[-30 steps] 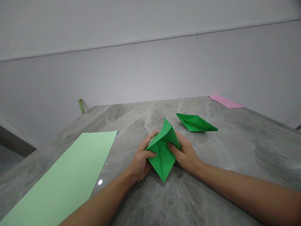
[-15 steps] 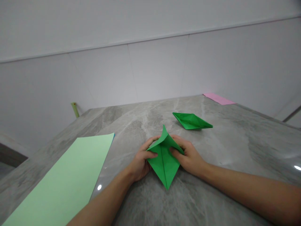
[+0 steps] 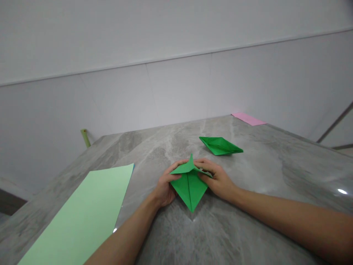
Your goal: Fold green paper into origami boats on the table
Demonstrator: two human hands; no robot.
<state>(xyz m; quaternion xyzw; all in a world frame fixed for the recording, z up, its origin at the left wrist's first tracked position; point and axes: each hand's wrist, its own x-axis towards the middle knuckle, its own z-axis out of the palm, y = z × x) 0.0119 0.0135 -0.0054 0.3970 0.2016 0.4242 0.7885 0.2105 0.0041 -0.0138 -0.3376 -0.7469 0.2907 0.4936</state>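
Note:
Between my two hands is a folded green paper, diamond-shaped with a crease down its middle and its lower point toward me. My left hand grips its left corner, thumb on top and fingers behind. On the right side my right hand pinches the paper's edge, thumb in front. The top flap bends forward over the paper, and a narrow tip sticks up. Beyond my right hand lies a second folded green paper, pointed at both ends, on the grey marbled table.
Light green paper sheets lie at the left, a bit of blue showing at one corner. A pink paper rests at the far right edge by the white wall. A yellow-green tube-like object stands past the far left edge.
The top flap of the held paper has come further down toward me. My right fingers have shifted up along its upper edge. The view has tilted slightly.

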